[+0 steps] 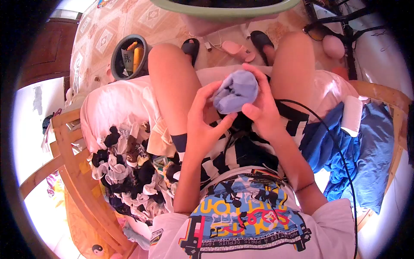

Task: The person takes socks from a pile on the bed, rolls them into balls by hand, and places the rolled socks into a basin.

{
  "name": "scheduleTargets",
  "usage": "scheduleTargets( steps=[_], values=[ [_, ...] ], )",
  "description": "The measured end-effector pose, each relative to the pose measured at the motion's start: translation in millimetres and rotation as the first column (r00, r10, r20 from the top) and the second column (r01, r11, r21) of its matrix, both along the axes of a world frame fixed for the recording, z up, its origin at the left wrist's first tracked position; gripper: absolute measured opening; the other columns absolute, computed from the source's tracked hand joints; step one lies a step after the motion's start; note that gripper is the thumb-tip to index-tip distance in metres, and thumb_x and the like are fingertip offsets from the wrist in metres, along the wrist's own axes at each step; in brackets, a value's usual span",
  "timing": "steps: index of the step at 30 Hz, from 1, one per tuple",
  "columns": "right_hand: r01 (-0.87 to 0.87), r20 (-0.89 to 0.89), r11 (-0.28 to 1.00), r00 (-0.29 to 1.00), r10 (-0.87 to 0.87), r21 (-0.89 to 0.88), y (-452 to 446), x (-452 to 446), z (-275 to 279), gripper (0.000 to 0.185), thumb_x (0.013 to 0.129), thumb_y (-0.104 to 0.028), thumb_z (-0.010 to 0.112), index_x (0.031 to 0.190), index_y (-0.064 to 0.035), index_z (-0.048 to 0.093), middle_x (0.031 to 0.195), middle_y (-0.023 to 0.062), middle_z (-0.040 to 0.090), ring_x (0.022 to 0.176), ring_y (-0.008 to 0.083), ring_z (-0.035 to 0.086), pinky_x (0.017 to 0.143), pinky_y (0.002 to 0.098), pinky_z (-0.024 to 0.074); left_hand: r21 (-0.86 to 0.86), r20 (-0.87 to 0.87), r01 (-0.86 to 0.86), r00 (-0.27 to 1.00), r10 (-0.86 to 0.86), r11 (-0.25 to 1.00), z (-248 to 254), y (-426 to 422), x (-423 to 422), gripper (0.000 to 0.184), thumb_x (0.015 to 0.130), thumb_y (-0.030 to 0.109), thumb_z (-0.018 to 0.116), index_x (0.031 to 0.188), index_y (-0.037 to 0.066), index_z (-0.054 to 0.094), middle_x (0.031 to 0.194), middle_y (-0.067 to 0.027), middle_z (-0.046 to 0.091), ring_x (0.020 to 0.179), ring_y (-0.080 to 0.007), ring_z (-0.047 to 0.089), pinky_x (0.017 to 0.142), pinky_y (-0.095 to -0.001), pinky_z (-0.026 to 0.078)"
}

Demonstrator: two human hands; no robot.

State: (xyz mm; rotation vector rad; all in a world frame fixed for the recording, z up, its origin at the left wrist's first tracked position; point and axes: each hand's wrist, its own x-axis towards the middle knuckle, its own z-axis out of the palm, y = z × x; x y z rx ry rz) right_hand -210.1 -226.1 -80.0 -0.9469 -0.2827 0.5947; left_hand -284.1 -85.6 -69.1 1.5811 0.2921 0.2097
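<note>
A light blue-grey rolled-up sock (237,90) is held up between both hands, above my lap. Its rounded bundle has a dark opening or fold in the middle. My left hand (207,114) grips it from the left, thumb along the lower edge. On the other side, my right hand (261,103) curls around it, with fingers over the top and the thumb near the bottom right. To the left of my leg lies a heap of socks (133,172) in black, white, grey and brown.
Pink bedding (116,101) covers the seat, with wooden bed rails (73,164) on the left. Blue fabric (366,159) and a white roll (352,115) lie at right. A black cable (332,142) runs down beside my right arm. On the floor are a bin (117,64) and pink slippers (237,51).
</note>
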Motion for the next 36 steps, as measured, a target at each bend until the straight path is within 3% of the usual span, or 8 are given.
scheduleTargets(
  steps=[6, 13, 19, 25, 28, 32, 34, 36],
  values=[
    [-0.096, -0.174, 0.993, 0.981, 0.083, -0.065, -12, 10, 11, 0.066, 0.093, -0.034, 0.061, 0.146, -0.0047, 0.032, 0.128, 0.0102, 0.051, 0.120, 0.0181, 0.050, 0.104, 0.0360, 0.0397, 0.505, 0.134, 0.019, 0.986, -0.101, 0.863, 15, 8, 0, 0.065, 0.060, -0.006, 0.074, 0.122, 0.010, 0.058, 0.125, -0.0104, 0.057, 0.114, -0.0306, 0.053, 0.098, -0.0376, 0.043],
    [-0.246, -0.401, 0.966, 0.879, 0.259, 0.084, -25, 26, 16, 0.061, 0.091, -0.029, 0.063, 0.139, 0.0004, 0.040, 0.131, 0.0135, 0.053, 0.119, 0.0219, 0.054, 0.103, 0.0374, 0.0427, 0.465, 0.148, 0.017, 0.984, -0.097, 0.885, 11, 6, 1, 0.068, 0.062, -0.006, 0.076, 0.126, 0.008, 0.055, 0.129, -0.0115, 0.055, 0.118, -0.0300, 0.052, 0.099, -0.0384, 0.042],
    [-0.129, -0.245, 0.990, 0.963, 0.112, -0.054, -22, 21, 0, 0.034, 0.083, 0.002, 0.064, 0.116, -0.0030, 0.057, 0.122, 0.0093, 0.059, 0.112, 0.0173, 0.057, 0.096, 0.0327, 0.0481, -0.225, -0.048, 0.094, 0.993, -0.108, 0.970, 11, -2, 1, 0.057, 0.086, 0.004, 0.067, 0.138, 0.003, 0.043, 0.131, -0.0124, 0.052, 0.118, -0.0171, 0.051, 0.094, -0.0293, 0.046],
    [0.181, 0.217, 0.922, 0.970, -0.110, -0.342, -9, 9, -4, 0.026, 0.077, 0.011, 0.062, 0.098, -0.0025, 0.057, 0.109, 0.0105, 0.063, 0.102, 0.0194, 0.061, 0.089, 0.0293, 0.0471, 0.040, -0.108, -0.066, 0.992, 0.070, 0.997, -7, -26, -9, 0.031, 0.086, -0.002, 0.062, 0.117, 0.000, 0.059, 0.110, -0.0088, 0.062, 0.094, -0.0107, 0.058, 0.077, -0.0237, 0.049],
    [0.485, 0.672, 0.801, 0.726, -0.145, -0.352, -4, 7, -1, 0.028, 0.072, 0.008, 0.064, 0.096, -0.0022, 0.056, 0.105, 0.0143, 0.060, 0.097, 0.0273, 0.061, 0.083, 0.0311, 0.0482, 0.064, -0.030, -0.125, 0.991, 0.127, 0.990, -13, -35, -9, 0.027, 0.087, -0.004, 0.060, 0.114, -0.001, 0.058, 0.105, -0.0062, 0.061, 0.090, -0.0102, 0.057, 0.074, -0.0222, 0.048],
    [0.423, 0.629, 0.805, 0.773, -0.082, -0.415, -7, 13, -1, 0.034, 0.074, 0.008, 0.063, 0.106, -0.0032, 0.058, 0.110, 0.0119, 0.059, 0.103, 0.0229, 0.060, 0.084, 0.0304, 0.0491, 0.022, -0.034, -0.204, 0.978, 0.205, 0.979, -10, -32, -6, 0.028, 0.085, -0.007, 0.060, 0.112, -0.001, 0.058, 0.106, -0.0082, 0.060, 0.096, -0.0139, 0.059, 0.077, -0.0239, 0.049],
    [0.074, 0.122, 0.945, 0.992, -0.036, -0.317, -10, 11, 8, 0.043, 0.077, 0.006, 0.064, 0.117, -0.0043, 0.056, 0.116, 0.0094, 0.058, 0.110, 0.0179, 0.057, 0.087, 0.0291, 0.0490, 0.039, -0.013, -0.246, 0.969, 0.247, 0.968, -10, -27, -6, 0.030, 0.081, -0.009, 0.061, 0.109, 0.001, 0.061, 0.108, -0.0117, 0.063, 0.100, -0.0181, 0.062, 0.081, -0.0270, 0.050],
    [0.021, 0.102, 0.948, 0.995, 0.012, -0.316, -14, 11, 4, 0.045, 0.077, 0.005, 0.065, 0.120, -0.0045, 0.055, 0.115, 0.0080, 0.059, 0.109, 0.0165, 0.057, 0.087, 0.0286, 0.0491, 0.266, 0.055, -0.116, 0.993, 0.105, 0.957, -14, -15, -7, 0.030, 0.087, -0.007, 0.059, 0.116, 0.000, 0.056, 0.116, -0.0097, 0.056, 0.106, -0.0153, 0.056, 0.086, -0.0253, 0.048]
  ],
)
